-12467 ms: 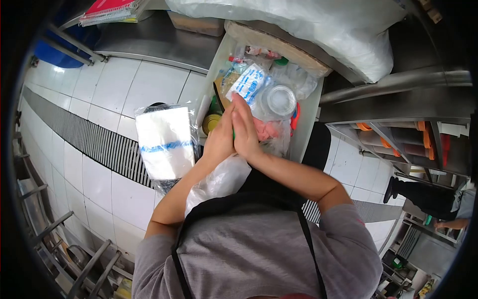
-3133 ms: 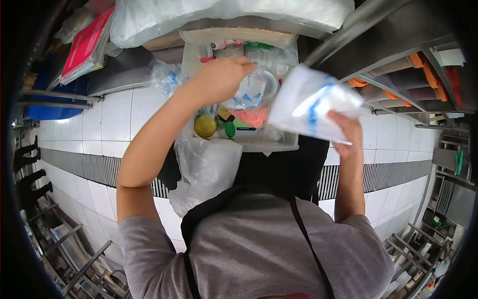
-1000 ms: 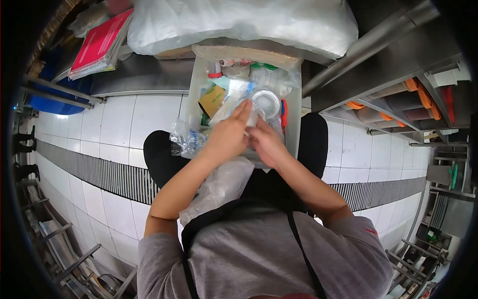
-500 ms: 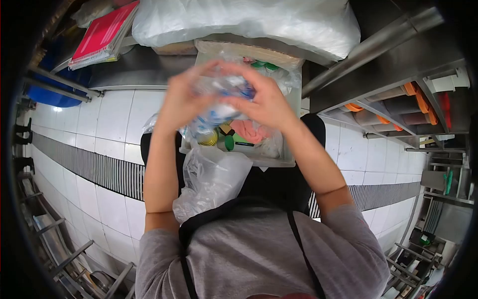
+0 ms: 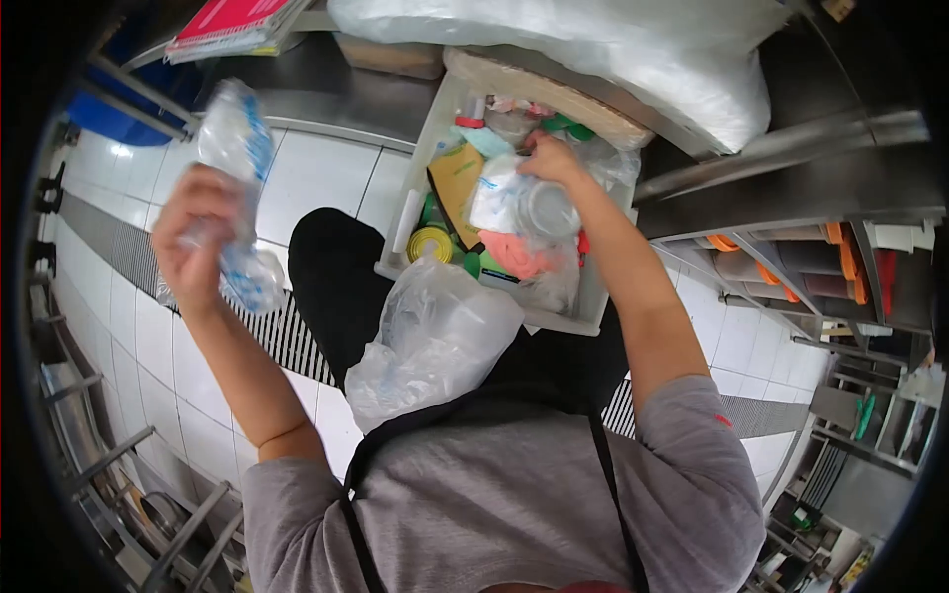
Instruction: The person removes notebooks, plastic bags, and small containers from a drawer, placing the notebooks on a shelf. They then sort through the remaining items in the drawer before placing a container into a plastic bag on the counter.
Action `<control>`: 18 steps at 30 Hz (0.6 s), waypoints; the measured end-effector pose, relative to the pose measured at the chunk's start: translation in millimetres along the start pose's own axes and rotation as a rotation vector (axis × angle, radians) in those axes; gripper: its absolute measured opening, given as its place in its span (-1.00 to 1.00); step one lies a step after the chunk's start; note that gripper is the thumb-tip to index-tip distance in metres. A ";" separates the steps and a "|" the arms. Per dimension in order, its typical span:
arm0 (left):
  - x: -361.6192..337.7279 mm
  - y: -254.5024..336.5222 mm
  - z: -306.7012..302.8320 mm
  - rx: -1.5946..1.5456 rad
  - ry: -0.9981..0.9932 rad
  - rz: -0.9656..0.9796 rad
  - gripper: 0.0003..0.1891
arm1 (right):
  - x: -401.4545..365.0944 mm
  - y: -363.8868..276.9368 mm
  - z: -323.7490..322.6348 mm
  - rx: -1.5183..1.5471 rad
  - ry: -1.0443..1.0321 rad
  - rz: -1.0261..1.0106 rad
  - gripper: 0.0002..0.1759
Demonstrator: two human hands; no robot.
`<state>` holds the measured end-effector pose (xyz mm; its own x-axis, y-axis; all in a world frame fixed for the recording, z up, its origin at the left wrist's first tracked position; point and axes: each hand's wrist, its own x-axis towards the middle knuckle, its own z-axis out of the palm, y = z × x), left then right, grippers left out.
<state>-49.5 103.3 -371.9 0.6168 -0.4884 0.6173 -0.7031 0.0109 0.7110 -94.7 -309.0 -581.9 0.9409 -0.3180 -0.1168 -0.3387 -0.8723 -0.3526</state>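
Observation:
Raised on the left, my left hand (image 5: 203,232) is closed around a crumpled clear plastic bag (image 5: 235,138) with blue print; the bag sticks out above and below the fist. My right hand (image 5: 556,160) reaches into a pale plastic drawer (image 5: 400,222), fingers bent together near its back; what they pinch is hidden. Under the thumb lies a white package (image 5: 494,198) with blue print, beside a clear round container (image 5: 547,212). Around them are a yellow packet (image 5: 457,188), a pink cloth (image 5: 516,254) and a yellow-rimmed can (image 5: 430,245). Another clear plastic bag (image 5: 440,331) rests on my lap.
The drawer sits below a steel counter (image 5: 346,94). A large white plastic sack (image 5: 633,49) and red notebooks (image 5: 232,25) lie above it. Shelves with orange-edged containers (image 5: 781,272) stand right. The floor is white tile (image 5: 321,178) with a drain grate (image 5: 297,336).
My hands have parted from the blurred, blue-printed plastic between them. The left swung out left with a bag; the right went down into the drawer. The view has shifted, showing more of the drawer.

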 end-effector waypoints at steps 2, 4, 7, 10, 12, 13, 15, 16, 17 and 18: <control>-11.0 16.2 13.2 -0.029 -0.311 -0.170 -0.88 | 2.3 1.0 -18.2 0.044 -0.435 -0.159 -0.61; -41.2 1.7 29.8 -0.163 -0.640 -0.345 -0.83 | -17.8 -8.6 -30.7 -0.152 -0.181 -0.306 -0.67; -74.1 -2.2 49.5 -0.203 -0.840 -0.588 -0.70 | -31.4 -22.2 -68.2 0.291 0.070 -0.633 -0.73; -97.4 -17.3 60.5 -0.267 -0.822 -0.633 -0.65 | -54.9 -53.9 -111.9 0.474 -0.089 -0.276 -0.77; -101.3 -21.8 69.3 -0.258 -0.761 -0.548 -0.62 | -54.6 -63.5 -120.4 0.965 0.042 -0.277 -0.72; -100.4 -20.7 75.1 -0.256 -0.759 -0.562 -0.64 | -57.2 -70.2 -123.1 1.067 0.016 -0.219 -0.70; -100.2 -22.2 81.7 -0.248 -0.752 -0.571 -0.65 | -62.7 -83.9 -121.6 1.194 0.020 -0.179 -0.72; -103.6 -25.5 84.6 -0.400 -0.660 -0.708 -0.66 | -64.3 -89.0 -120.4 1.322 0.020 -0.121 -0.74; -101.1 -23.6 86.3 -0.552 -0.561 -0.842 -0.67 | -64.5 -91.8 -119.3 1.323 0.018 -0.129 -0.74; -96.1 -21.2 84.3 -0.547 -0.555 -0.842 -0.67 | -64.7 -94.1 -117.3 1.403 -0.036 -0.121 -0.75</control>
<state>-123.7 76.4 -474.6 0.4817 -0.8367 -0.2606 0.1906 -0.1902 0.9631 -125.0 -249.9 -432.2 0.9698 -0.2411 -0.0354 0.0149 0.2039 -0.9789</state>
